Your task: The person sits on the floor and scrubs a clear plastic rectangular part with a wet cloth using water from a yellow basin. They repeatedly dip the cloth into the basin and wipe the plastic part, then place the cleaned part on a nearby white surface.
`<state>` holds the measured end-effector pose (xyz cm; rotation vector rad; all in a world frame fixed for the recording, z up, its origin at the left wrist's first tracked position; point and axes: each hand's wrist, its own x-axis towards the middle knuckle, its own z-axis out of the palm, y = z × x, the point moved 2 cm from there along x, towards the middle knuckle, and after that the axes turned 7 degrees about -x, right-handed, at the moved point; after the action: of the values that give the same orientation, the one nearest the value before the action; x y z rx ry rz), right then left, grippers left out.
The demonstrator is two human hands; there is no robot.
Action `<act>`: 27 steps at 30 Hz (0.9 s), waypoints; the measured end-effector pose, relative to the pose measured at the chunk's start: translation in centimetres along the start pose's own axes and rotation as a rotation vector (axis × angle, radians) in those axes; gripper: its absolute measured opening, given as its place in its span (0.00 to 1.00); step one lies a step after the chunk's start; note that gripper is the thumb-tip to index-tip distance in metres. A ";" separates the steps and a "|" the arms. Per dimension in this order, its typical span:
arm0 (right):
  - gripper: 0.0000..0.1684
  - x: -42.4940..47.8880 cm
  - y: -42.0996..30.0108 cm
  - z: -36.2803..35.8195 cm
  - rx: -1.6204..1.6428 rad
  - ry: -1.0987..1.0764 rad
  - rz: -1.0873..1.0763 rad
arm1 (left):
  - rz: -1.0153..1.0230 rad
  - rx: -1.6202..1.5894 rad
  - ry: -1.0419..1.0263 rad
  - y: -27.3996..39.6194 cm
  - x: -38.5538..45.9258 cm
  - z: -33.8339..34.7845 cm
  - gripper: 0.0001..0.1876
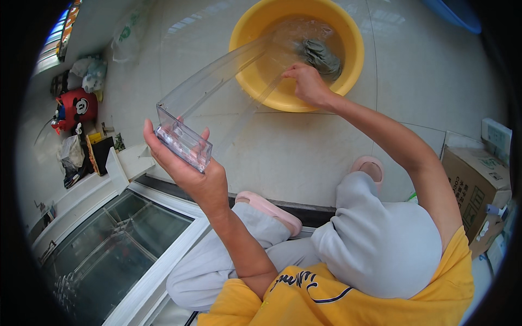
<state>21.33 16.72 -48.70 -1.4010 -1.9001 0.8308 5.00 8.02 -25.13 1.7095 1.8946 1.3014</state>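
A long clear plastic bin (216,79), perhaps a refrigerator door shelf, stretches tilted from my left hand to the basin. My left hand (195,167) cups its near end from below, with the thumb and fingertips around the end wall. Over the basin's near rim, my right hand (308,83) pinches a thin clear edge that looks like the bin's long side. The yellow plastic basin (350,77) holds cloudy water, and the bin's far end seems to dip into it. A crumpled grey-green cloth (322,59) lies in the water just beyond my right hand.
At my left stands a white-framed glass door (118,232). A printed cardboard box (473,191) is at the right, with a blue basin (456,14) at the upper right. Bags and a red Mickey Mouse item (81,108) lie far left. Pink slippers (269,212) are on my feet.
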 end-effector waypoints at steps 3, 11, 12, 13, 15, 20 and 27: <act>0.25 0.1 0.3 0.2 0.028 -0.015 -0.035 | -0.009 0.006 -0.001 -0.1 0.0 -0.1 0.43; 0.26 0.1 -0.4 -0.8 -0.056 -0.010 -0.089 | -0.023 0.055 -0.004 0.2 0.2 0.0 0.43; 0.26 0.1 -0.4 -0.8 -0.053 0.000 -0.096 | -0.022 0.053 -0.005 0.3 0.2 0.0 0.43; 0.26 0.1 -0.4 -0.8 -0.048 0.006 -0.111 | -0.020 0.053 -0.003 0.3 0.2 0.0 0.43; 0.27 0.0 -0.4 -0.8 -0.038 0.019 -0.140 | -0.029 0.025 -0.003 0.2 0.2 0.0 0.43; 0.26 -0.1 -0.5 -0.6 0.011 -0.072 -0.103 | -0.021 -0.027 0.014 -0.4 0.3 -0.3 0.44; 0.22 -0.2 -1.0 -0.6 0.014 -0.056 -0.162 | -0.020 -0.009 0.013 -0.3 0.3 -0.1 0.44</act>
<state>21.29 16.34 -47.59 -1.2078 -2.0164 0.8103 4.70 8.27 -25.18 1.6767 1.9052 1.3151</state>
